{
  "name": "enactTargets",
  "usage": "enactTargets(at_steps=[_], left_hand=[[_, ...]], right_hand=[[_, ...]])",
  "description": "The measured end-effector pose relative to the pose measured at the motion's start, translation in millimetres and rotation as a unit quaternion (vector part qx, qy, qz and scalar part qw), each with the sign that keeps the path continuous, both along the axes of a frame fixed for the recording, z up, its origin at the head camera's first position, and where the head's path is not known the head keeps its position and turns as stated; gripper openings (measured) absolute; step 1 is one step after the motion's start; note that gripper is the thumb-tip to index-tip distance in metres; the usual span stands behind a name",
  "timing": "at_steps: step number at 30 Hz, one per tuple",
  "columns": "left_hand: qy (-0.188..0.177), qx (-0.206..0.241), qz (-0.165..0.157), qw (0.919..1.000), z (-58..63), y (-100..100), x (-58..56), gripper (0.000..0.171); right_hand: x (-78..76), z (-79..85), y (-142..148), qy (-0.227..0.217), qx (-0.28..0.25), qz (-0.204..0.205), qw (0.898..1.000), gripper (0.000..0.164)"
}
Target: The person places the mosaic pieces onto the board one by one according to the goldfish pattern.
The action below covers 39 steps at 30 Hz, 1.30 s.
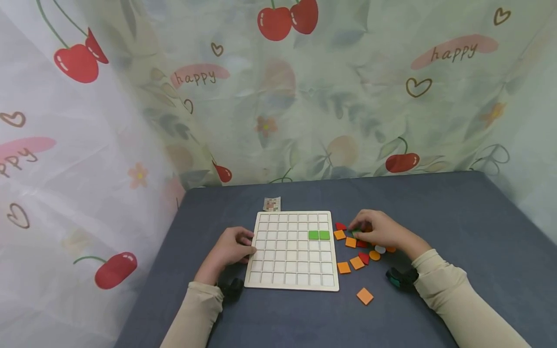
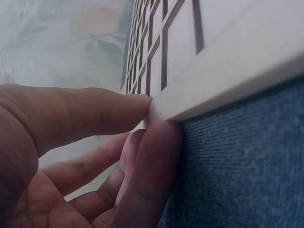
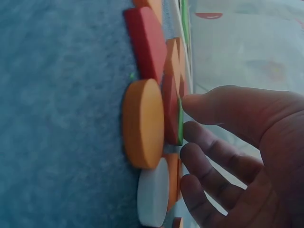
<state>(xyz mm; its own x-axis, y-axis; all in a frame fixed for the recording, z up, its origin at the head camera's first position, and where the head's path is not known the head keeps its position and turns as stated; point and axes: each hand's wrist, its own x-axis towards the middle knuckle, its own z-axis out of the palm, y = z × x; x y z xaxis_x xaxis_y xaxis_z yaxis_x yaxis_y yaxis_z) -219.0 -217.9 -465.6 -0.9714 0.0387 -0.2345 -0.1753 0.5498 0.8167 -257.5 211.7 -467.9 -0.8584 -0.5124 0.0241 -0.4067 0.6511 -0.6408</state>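
A pale wooden grid board lies on the table with two green square tiles side by side in its upper right part. At its left edge my left hand pinches the frame, the thumb on top and a bent finger against the side. My right hand is over the loose pieces to the right of the board. Its thumb and fingertips meet at a green tile, which shows between them beside a red piece. The fingers partly cover the pieces beneath.
Loose orange squares, red pieces, an orange disc and a white disc lie right of the board. One orange square sits nearer the front. A small patterned card lies behind the board. A printed curtain hangs behind the table.
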Motion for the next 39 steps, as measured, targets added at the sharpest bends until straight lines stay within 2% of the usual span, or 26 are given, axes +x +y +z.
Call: enactTargets(at_steps=[8, 15, 39], left_hand=[[-0.001, 0.003, 0.003, 1.0, 0.4, -0.4, 0.2, 0.038], [-0.003, 0.004, 0.004, 1.0, 2.0, 0.1, 0.7, 0.038], [0.005, -0.002, 0.006, 1.0, -3.0, -0.3, -0.6, 0.038]], right_hand=[[2.8, -1.1, 2.1, 0.007, 0.008, 0.001, 1.0, 0.013], [2.5, -0.3, 1.2, 0.0, 0.009, -0.006, 1.0, 0.018], [-1.8, -5.7, -1.9, 0.007, 0.007, -0.005, 1.0, 0.02]])
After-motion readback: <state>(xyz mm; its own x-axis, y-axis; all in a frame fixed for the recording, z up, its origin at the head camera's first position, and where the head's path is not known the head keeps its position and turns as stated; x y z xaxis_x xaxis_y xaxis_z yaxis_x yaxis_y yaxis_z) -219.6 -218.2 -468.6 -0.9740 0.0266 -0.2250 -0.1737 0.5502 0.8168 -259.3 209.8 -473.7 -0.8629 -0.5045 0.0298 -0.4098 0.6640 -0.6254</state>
